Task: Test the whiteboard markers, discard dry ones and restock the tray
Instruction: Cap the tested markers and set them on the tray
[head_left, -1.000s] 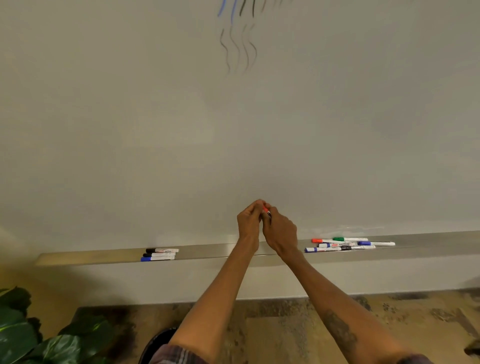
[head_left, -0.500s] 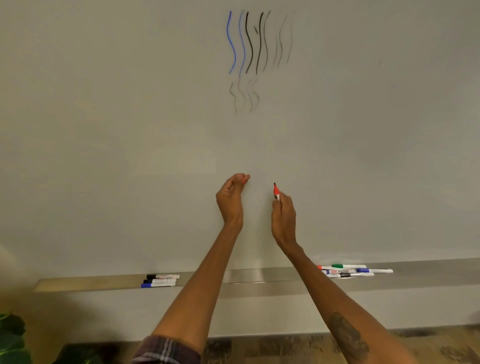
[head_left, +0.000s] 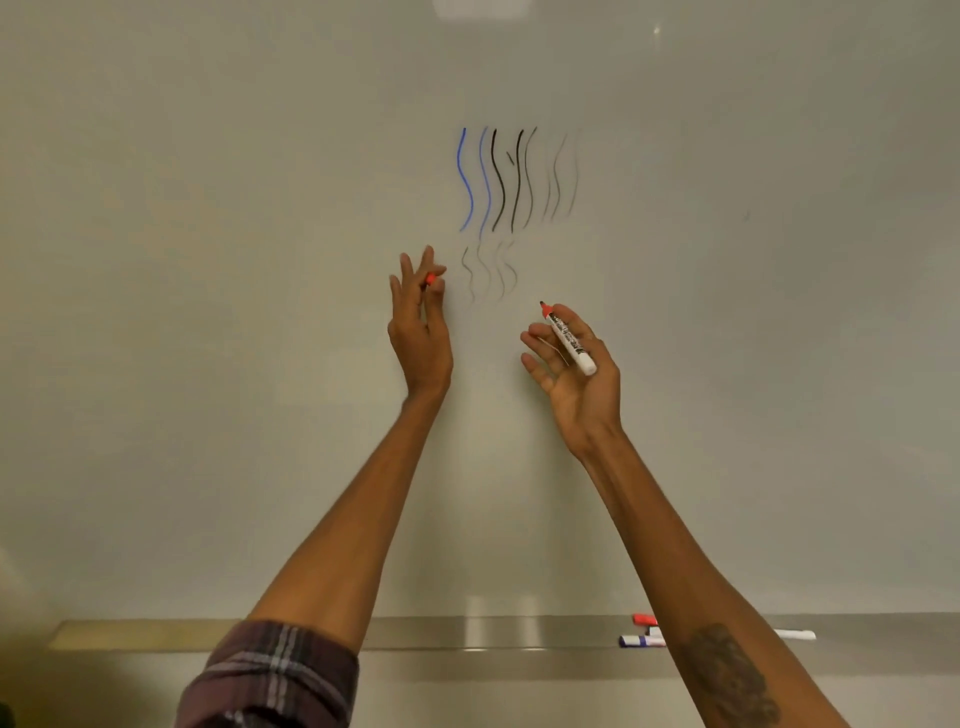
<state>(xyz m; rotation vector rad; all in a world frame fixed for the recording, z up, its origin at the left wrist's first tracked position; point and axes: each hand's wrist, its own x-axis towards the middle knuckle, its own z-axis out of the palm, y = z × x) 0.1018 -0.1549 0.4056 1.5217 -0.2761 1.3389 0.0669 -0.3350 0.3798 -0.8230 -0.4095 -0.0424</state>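
Observation:
My right hand (head_left: 574, 371) holds an uncapped red marker (head_left: 569, 340), a white barrel with its red tip pointing up-left, close to the whiteboard (head_left: 208, 260). My left hand (head_left: 421, 322) is raised to the left of it and pinches the marker's red cap (head_left: 430, 279) at its fingertips, the other fingers spread. Blue and black wavy test strokes (head_left: 514, 182) are drawn above both hands, with fainter grey strokes (head_left: 488, 270) just below them. Several markers (head_left: 644, 631) lie on the metal tray (head_left: 467, 631), partly hidden by my right forearm.
The metal tray runs along the bottom of the whiteboard from left to right. My left forearm, with a plaid sleeve (head_left: 270, 675), crosses in front of it.
The hands pulled the red cap off the marker and rose from just above the tray to mid-board, moving apart. The view tilted upward, showing the test strokes.

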